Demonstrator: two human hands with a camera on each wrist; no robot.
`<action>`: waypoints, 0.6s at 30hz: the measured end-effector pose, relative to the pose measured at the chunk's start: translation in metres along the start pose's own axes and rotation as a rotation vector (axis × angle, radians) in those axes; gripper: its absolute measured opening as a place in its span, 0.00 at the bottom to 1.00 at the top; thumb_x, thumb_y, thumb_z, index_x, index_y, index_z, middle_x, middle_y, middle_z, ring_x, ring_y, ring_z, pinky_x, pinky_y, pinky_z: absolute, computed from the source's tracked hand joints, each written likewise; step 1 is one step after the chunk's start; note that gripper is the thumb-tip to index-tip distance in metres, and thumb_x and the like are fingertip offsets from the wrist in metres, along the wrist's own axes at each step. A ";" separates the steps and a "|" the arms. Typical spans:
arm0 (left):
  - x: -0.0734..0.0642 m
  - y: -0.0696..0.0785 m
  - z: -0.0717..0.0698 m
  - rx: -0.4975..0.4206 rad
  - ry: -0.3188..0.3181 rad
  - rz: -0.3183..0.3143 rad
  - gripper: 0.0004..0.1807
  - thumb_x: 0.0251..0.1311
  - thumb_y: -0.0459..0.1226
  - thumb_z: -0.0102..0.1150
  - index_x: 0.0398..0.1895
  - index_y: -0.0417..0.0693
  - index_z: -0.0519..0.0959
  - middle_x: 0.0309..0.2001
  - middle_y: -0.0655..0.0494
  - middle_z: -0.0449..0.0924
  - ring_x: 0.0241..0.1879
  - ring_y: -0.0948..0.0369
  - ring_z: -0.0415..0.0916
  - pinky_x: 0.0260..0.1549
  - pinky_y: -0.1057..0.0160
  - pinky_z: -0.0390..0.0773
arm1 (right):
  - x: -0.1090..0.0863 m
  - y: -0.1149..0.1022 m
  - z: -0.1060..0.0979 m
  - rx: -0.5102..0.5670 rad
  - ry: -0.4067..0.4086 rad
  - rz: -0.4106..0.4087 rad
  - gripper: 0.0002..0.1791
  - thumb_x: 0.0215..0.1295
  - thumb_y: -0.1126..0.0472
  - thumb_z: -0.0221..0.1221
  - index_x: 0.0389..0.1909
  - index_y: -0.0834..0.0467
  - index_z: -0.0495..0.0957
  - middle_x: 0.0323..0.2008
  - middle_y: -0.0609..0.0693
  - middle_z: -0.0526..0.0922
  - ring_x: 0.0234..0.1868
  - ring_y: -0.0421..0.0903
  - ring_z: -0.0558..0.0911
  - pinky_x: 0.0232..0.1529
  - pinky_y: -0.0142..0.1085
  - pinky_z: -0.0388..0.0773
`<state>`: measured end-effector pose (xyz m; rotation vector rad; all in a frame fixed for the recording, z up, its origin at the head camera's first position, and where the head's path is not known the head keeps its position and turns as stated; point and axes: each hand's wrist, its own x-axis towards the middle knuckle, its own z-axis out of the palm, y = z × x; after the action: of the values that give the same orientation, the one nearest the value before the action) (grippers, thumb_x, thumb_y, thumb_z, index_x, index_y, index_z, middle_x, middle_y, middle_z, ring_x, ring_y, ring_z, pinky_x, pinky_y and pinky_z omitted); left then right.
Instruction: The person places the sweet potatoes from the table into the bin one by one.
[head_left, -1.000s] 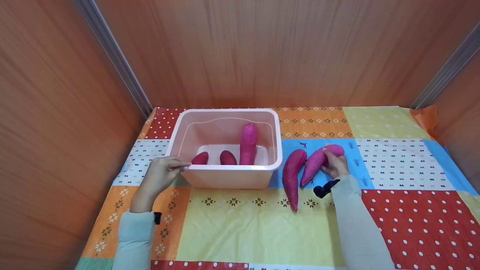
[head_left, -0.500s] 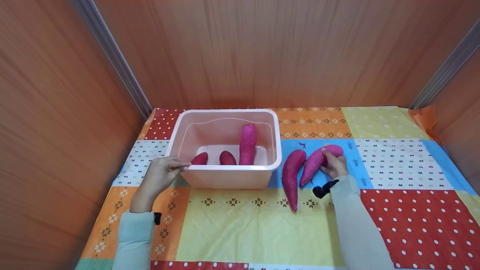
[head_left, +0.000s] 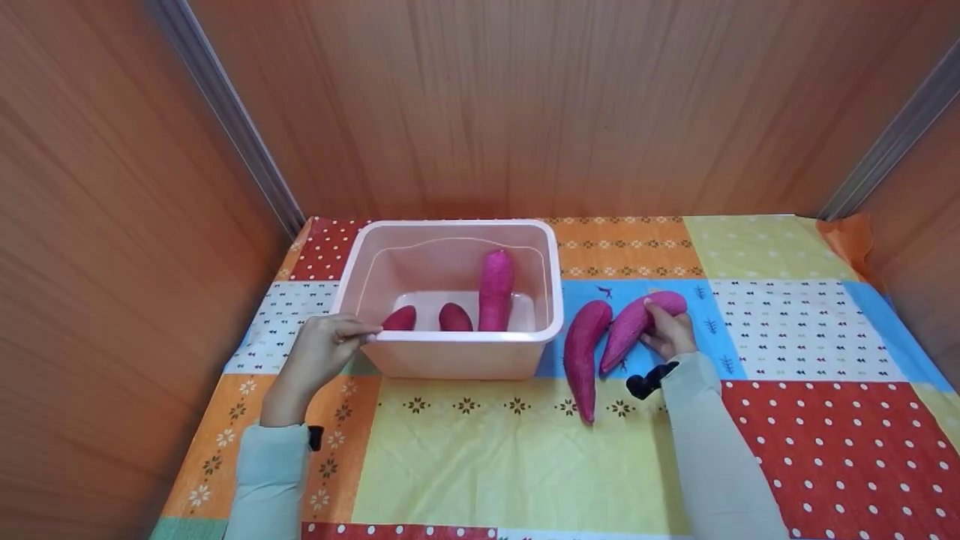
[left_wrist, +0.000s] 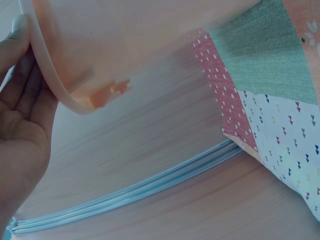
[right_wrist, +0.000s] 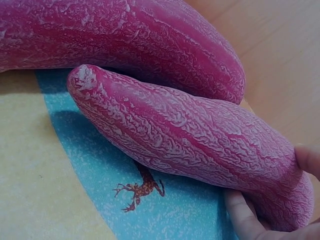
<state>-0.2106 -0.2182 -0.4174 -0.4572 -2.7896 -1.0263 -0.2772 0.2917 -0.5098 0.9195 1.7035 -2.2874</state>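
The right hand (head_left: 671,334) pinches a paler sweet potato (head_left: 628,334), its tapered end slanting left of the hand beside a darker sweet potato (head_left: 586,360). The left hand (head_left: 319,349) pinches the tub (head_left: 457,360) rim.

A patchwork cloth (head_left: 487,465) is bordered at its far edge by a wood-grained panel (head_left: 525,105); grey strips (head_left: 231,112) are seen by both far corners.

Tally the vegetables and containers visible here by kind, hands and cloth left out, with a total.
Pink container: 1
Pink-purple vegetables: 5 (3 showing inside it, 2 outside)
Total: 6 in view; more could be hidden inside
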 end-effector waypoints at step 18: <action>0.001 0.000 0.001 0.007 0.010 0.002 0.11 0.56 0.29 0.64 0.43 0.46 0.86 0.41 0.48 0.86 0.45 0.50 0.82 0.45 0.50 0.83 | 0.005 0.005 -0.002 -0.002 -0.002 -0.024 0.14 0.66 0.56 0.57 0.43 0.55 0.62 0.20 0.45 0.79 0.25 0.37 0.79 0.34 0.31 0.80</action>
<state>-0.2113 -0.2177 -0.4182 -0.4529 -2.7820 -1.0148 -0.2782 0.2930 -0.5166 0.9004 1.7255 -2.3005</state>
